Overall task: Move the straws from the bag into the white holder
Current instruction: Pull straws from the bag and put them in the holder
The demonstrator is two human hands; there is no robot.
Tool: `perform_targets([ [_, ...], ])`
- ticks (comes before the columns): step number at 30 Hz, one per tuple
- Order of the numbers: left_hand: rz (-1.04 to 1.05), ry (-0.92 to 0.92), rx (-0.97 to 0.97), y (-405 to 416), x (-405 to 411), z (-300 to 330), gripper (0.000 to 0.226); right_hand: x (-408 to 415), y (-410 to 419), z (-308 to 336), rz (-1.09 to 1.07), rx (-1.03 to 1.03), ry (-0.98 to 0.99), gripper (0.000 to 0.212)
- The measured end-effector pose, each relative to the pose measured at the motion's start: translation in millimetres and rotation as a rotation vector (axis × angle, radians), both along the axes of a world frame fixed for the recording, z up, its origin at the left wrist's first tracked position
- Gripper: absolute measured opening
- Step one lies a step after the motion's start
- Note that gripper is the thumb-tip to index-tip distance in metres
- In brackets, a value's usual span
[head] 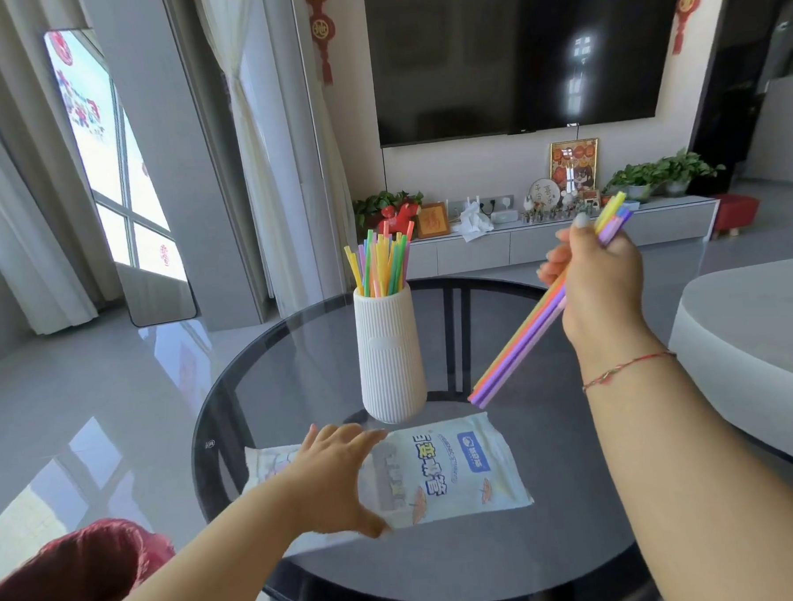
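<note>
A white ribbed holder (390, 355) stands upright near the middle of the round glass table (269, 353), with several coloured straws (379, 266) sticking out of its top. In front of it a white printed plastic bag (445, 472) lies flat. My left hand (337, 473) rests on the bag's left half with fingers spread. To the right of the holder, above the table, my right hand (600, 280) grips a bundle of coloured straws (521, 346) that slants from upper right down to lower left.
A grey rounded sofa or table edge (754, 327) lies at the right. A red cushion (74, 583) sits at the lower left. Behind the table are a TV cabinet (566, 236) with ornaments and a wall television (519, 50).
</note>
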State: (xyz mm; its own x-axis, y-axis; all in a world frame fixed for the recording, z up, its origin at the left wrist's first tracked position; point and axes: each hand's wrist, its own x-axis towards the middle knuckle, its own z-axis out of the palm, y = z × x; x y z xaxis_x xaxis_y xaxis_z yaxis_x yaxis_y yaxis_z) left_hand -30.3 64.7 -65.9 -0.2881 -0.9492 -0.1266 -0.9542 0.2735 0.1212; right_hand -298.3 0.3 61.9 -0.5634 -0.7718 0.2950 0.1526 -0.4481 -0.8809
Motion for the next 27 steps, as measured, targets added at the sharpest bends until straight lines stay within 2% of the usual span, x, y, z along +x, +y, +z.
perform_targets([
  [2,0.054,0.210,0.050,-2,-9,4,0.103,10,6,8,0.063,-0.020,-0.033,0.028],
  [3,0.113,0.419,0.101,-2,-14,9,0.096,15,9,11,0.110,-0.026,-0.064,0.028],
  [7,0.423,1.509,0.429,0,-38,26,0.057,37,18,14,0.260,-0.039,-0.134,0.027],
  [8,0.480,1.723,0.541,-1,-42,29,0.053,44,19,12,0.279,-0.038,-0.127,0.027],
  [9,0.509,1.878,0.624,-3,-45,32,0.056,51,19,9,0.297,-0.037,-0.117,0.027],
  [11,0.490,2.051,0.696,-5,-49,37,0.064,64,18,2,0.330,-0.038,-0.086,0.027],
  [13,0.454,2.100,0.659,-6,-53,43,0.068,74,16,-4,0.359,-0.036,-0.050,0.027],
  [15,0.473,2.005,0.557,-8,-57,50,0.064,78,12,-2,0.386,-0.039,-0.042,0.026],
  [19,0.533,1.439,0.062,-25,-50,64,0.057,77,2,29,0.432,-0.086,-0.067,0.027],
  [21,0.492,1.348,-0.120,-37,-44,73,0.065,77,-7,48,0.455,-0.123,-0.100,0.027],
  [23,0.471,1.285,-0.214,-52,-39,82,0.074,78,-17,64,0.470,-0.154,-0.125,0.027],
  [27,0.427,1.207,-0.252,-83,-39,93,0.082,85,-39,80,0.457,-0.183,-0.085,0.027],
])
